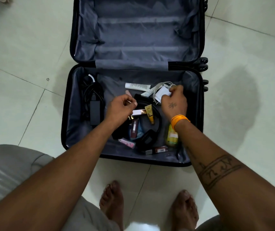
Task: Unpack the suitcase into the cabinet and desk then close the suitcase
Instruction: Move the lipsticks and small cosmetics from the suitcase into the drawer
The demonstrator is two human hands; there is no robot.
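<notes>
The dark suitcase point(66, 114) lies open on the tiled floor, its far half bare. The near half holds several small things. My right hand point(175, 101) grips a white charger point(162, 94) with its coiled white cable. My left hand point(119, 109) hovers with curled fingers above black headphones point(156, 124) and pinches a small pink-tipped stick. Around them lie a white tube point(137, 86), a yellow tube point(150, 115), a yellow bottle point(171, 136), a pink packet point(127, 142) and a maroon box point(134, 129). A black power adapter point(94, 112) with cables sits at the left side.
Pale floor tiles surround the suitcase. My bare feet point(112, 202) stand just in front of its near edge. Grey trouser cloth point(10, 170) fills the lower left. The suitcase wheels point(203, 63) stick out on the right.
</notes>
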